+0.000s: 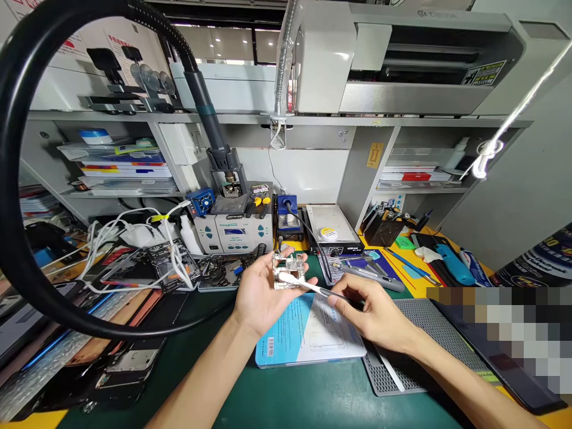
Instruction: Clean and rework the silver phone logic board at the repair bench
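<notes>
A small phone circuit board [292, 263] lies across the fingers of my left hand [261, 295], which is palm up and curled around its edges. My right hand [366, 307] pinches the dark handle of a toothbrush [313, 287]. The brush's white head rests over the lower part of the board; its bristles are hidden from view. Below both hands, a blue and white box [286, 336] lies flat on the green mat [286, 390].
Behind stand a hot air station [236, 232], a soldering iron stand [288, 217] and a flat metal-topped device [333, 223]. Phone parts [129, 363] and white cables [134, 229] crowd the left. A grey perforated pad [415, 322] lies right; a black hose [13, 179] loops at left.
</notes>
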The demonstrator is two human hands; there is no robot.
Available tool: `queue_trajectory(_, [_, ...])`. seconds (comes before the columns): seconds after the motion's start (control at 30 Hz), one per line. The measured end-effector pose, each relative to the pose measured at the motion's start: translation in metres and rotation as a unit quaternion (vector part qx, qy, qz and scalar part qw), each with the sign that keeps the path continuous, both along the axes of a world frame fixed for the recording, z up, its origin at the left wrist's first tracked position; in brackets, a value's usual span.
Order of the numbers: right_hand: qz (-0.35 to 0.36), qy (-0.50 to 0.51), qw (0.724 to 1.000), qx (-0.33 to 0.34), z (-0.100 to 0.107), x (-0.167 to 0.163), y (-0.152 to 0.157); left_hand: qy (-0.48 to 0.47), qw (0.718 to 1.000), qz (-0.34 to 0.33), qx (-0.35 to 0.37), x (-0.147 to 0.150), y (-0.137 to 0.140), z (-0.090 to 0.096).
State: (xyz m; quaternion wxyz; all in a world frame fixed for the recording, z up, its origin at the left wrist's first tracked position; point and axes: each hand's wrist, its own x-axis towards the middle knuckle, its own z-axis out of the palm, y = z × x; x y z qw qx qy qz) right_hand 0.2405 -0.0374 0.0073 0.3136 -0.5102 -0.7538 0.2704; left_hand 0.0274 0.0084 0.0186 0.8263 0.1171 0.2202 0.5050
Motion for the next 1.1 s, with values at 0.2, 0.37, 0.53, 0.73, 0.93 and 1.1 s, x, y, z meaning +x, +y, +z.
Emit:
queue_trajectory(0.2, [0.027, -0.018, 0.999, -0.003, -0.005, -0.009, -0.005, 0.005, 0.998, 0.055, -0.011, -0.001, 0.001, -0.002])
queue_trajectory(0.37, [0.013, -0.06, 0.998, 0.018, -0.005, -0.006, -0.005, -0.003, 0.997, 0.081, -0.019, -0.003, 0.003, -0.001])
queue_trajectory(0.53, [0.001, -0.058, 0.998, 0.026, -0.002, -0.002, -0.002, -0.006, 0.996, 0.087, -0.025, -0.004, 0.004, 0.0])
queue_trajectory(0.73, [0.024, -0.056, 0.998, 0.022, -0.005, -0.01, -0.007, -0.012, 0.996, 0.089, -0.013, -0.003, 0.004, -0.003])
queue_trajectory(0.93, [0.011, -0.08, 0.996, 0.043, -0.003, -0.003, -0.002, -0.007, 0.995, 0.099, -0.013, -0.006, 0.003, 0.0])
queue_trajectory(1.1, [-0.006, -0.078, 0.996, 0.049, 0.002, 0.003, 0.001, -0.007, 0.994, 0.107, -0.015, -0.008, 0.004, 0.004])
